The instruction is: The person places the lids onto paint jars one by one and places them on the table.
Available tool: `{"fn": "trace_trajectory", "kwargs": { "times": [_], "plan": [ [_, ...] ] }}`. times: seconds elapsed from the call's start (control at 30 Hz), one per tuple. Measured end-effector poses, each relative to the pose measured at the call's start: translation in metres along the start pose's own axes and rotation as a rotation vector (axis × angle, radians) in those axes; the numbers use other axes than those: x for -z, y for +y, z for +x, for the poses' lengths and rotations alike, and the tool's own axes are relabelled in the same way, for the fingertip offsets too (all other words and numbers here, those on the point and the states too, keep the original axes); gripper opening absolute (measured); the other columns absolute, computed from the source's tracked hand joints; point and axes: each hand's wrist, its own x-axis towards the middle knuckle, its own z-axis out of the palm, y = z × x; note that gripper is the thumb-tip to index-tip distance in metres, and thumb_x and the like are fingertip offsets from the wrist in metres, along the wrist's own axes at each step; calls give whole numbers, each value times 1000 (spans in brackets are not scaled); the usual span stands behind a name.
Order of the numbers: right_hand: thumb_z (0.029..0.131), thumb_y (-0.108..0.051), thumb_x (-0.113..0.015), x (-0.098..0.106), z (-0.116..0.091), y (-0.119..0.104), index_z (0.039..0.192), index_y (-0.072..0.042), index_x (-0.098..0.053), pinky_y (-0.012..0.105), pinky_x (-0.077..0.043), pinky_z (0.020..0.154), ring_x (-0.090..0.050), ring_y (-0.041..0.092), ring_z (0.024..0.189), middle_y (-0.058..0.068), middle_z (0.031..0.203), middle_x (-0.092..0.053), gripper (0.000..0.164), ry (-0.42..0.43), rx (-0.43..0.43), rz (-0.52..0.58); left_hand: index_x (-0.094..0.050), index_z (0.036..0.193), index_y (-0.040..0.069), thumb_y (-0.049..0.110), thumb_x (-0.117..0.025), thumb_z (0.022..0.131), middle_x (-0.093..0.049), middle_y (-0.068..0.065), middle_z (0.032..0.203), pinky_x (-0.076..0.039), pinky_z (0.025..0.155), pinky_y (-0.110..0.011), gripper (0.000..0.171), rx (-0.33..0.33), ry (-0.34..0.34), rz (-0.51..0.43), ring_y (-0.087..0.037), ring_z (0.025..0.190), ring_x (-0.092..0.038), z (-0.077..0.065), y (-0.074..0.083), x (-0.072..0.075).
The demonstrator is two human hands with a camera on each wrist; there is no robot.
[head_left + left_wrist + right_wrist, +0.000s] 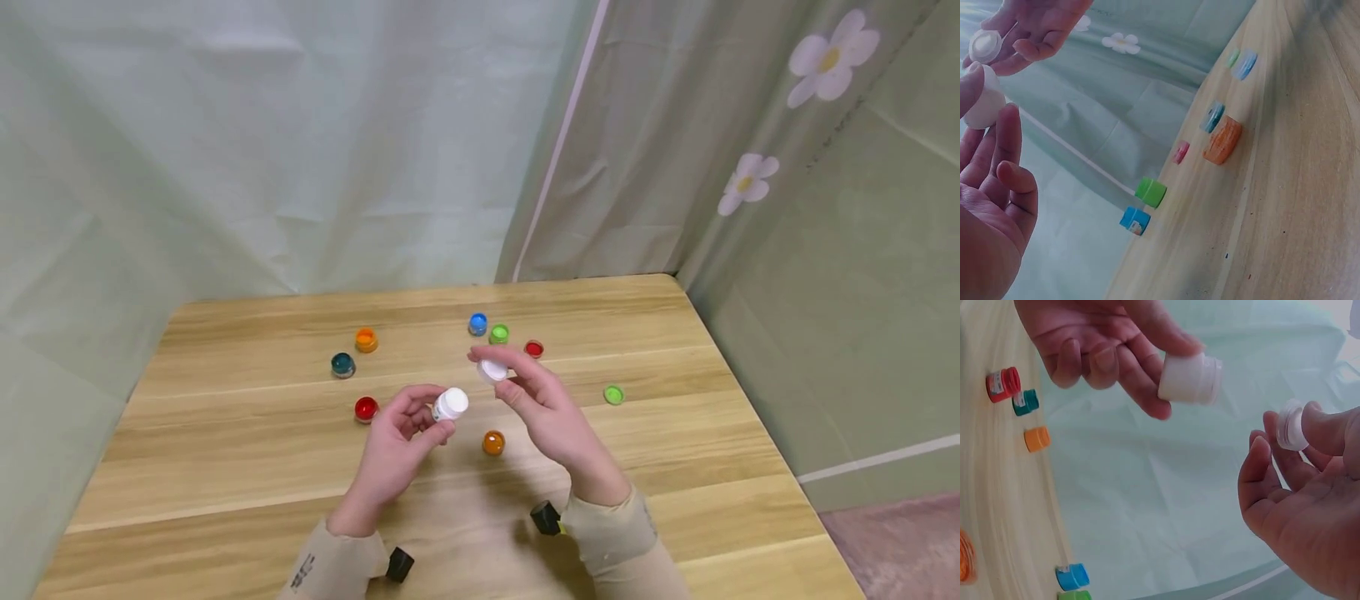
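Over the middle of the wooden table, my left hand (397,442) grips a small white paint jar (452,404) between thumb and fingers. The jar is uncapped and tilted, its white top facing up in the head view. My right hand (553,414) pinches a round white lid (492,372) between thumb and fingers, just to the right of the jar. In the right wrist view a gap separates the lid (1291,425) from the threaded neck of the jar (1188,378). An amber-orange jar (492,442) sits on the table between the two hands.
Left on the table (225,467) stand red (366,409), teal (342,365) and orange (366,339) jars. Blue (477,324) and green (499,333) jars stand farther back. A red lid (534,348) and green lid (614,394) lie right. A curtain (375,167) hangs behind.
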Motion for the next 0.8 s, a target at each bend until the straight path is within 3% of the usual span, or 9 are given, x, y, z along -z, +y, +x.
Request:
{"fn": "trace_trajectory", "kwargs": {
  "times": [0.1,0.23,0.4,0.6,0.8],
  "plan": [
    [110,-9,-57,2,-1,-1,145,-6,-60,37,-48,104,-56,25,130,8,145,-63,35,8,21,3,-64,133,3,-2,-77,96,-76,-5,112,-61,78,-29,39,2,6,-13,-21,85,-67,1,2,1],
    [105,-15,-69,1,-1,-2,137,-3,-63,33,-52,93,-59,25,122,11,140,-64,35,15,40,33,-64,133,1,-3,-75,97,-76,-6,116,-61,78,-30,38,-2,6,-27,-21,88,-68,1,5,2],
    [93,-18,-84,-4,1,1,128,-11,-73,29,-50,83,-57,22,119,3,131,-65,37,-17,31,-79,-64,131,0,-2,-75,98,-75,-5,115,-61,79,-30,35,-4,0,-37,-20,89,-68,1,8,3],
    [96,0,-78,-8,2,2,128,-13,-73,32,-52,83,-60,22,118,0,133,-67,35,-77,18,-180,-64,131,-1,-3,-74,98,-74,-6,112,-61,78,-29,34,-27,-22,-52,-20,88,-66,-1,8,2],
    [99,3,-73,-8,1,0,133,-13,-72,32,-53,83,-63,17,121,-2,135,-70,37,-94,49,-245,-64,132,0,-2,-74,98,-74,-5,115,-61,79,-29,35,-14,-29,-67,-19,89,-67,-2,6,2]
  ]
}}
